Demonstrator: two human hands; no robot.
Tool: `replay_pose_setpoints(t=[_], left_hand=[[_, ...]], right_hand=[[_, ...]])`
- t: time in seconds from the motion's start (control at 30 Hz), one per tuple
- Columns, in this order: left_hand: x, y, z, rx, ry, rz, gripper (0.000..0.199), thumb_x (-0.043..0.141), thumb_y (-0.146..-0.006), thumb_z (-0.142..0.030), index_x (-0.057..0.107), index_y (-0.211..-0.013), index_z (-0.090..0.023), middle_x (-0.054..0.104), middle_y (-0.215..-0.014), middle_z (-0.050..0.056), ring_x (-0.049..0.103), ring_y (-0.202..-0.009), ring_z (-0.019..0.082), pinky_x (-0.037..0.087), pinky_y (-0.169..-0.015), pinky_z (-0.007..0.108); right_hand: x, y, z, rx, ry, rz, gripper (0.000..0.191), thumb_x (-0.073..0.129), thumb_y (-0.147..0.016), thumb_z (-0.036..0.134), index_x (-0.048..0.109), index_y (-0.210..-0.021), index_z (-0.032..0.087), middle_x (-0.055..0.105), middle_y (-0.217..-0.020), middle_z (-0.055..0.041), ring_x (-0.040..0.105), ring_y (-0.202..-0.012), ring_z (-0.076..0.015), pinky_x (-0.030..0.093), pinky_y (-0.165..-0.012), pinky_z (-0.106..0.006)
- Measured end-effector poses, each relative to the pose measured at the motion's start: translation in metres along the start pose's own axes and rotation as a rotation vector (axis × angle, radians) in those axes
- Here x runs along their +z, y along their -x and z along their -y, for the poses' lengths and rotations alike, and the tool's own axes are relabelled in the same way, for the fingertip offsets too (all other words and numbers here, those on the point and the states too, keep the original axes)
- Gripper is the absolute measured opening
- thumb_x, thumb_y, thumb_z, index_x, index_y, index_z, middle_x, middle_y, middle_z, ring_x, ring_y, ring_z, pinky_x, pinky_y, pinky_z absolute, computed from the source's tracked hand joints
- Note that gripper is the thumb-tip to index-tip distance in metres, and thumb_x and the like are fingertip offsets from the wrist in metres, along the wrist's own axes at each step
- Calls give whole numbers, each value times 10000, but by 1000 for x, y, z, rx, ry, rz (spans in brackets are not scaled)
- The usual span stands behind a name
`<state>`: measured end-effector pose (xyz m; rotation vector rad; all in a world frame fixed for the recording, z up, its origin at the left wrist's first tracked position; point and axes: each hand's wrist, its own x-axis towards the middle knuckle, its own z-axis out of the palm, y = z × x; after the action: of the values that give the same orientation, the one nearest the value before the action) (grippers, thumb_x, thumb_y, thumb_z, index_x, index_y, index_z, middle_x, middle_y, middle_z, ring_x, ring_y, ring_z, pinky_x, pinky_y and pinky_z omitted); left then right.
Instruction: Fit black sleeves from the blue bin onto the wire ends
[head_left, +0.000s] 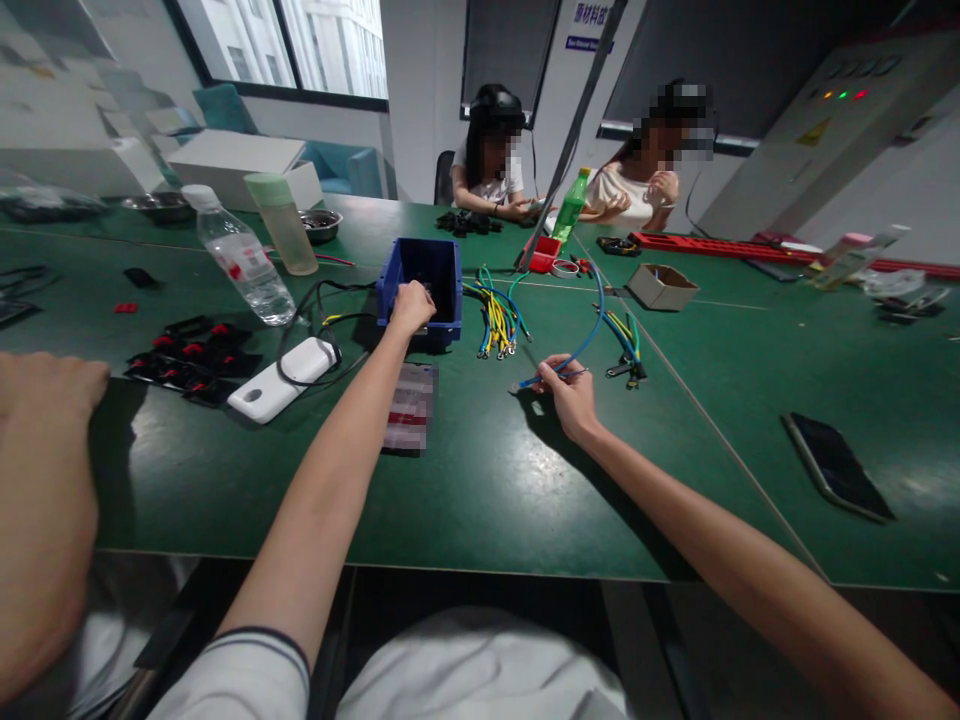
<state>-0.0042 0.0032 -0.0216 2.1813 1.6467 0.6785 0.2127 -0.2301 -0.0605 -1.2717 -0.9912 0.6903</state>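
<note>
My left hand [413, 306] reaches over the front rim of a blue bin [450, 326], its fingers curled; whatever they hold, if anything, is too small to name. My right hand [568, 392] is closed on a blue wire [596, 325] just above the green table, the wire looping up and away behind it. Between the hands and farther back lies a bundle of yellow, green and blue wires [498, 318] with metal lugs. Another small bundle of wires [626, 345] rests right of my right hand.
A white power bank [285, 380] with a black cable, a plastic bottle [244, 262] and black-red parts [193, 358] lie left. A phone [836, 465] lies right, a cardboard box [663, 287] farther back. Another person's arm [45, 510] is at the left edge; two people sit opposite.
</note>
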Motion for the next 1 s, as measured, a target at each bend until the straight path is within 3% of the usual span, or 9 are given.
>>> replay_pose_setpoints(t=[0.3, 1.0], left_hand=[[2, -3, 2, 44, -4, 5, 168, 719, -630, -131, 738, -794, -102, 700, -781, 116, 659, -826, 242, 502, -796, 287], [0, 2, -2, 51, -29, -6, 219, 678, -682, -154, 758, -886, -153, 735, -845, 72, 663, -847, 201, 506, -784, 258]], right_hand=[[0, 1, 3, -15, 30, 36, 239, 688, -741, 414, 568, -802, 217, 582, -644, 17, 556, -532, -141, 441, -526, -286], [-4, -2, 4, 31, -110, 36, 230, 683, -736, 399, 551, -785, 216, 570, -628, 27, 557, -523, -131, 449, -523, -272]])
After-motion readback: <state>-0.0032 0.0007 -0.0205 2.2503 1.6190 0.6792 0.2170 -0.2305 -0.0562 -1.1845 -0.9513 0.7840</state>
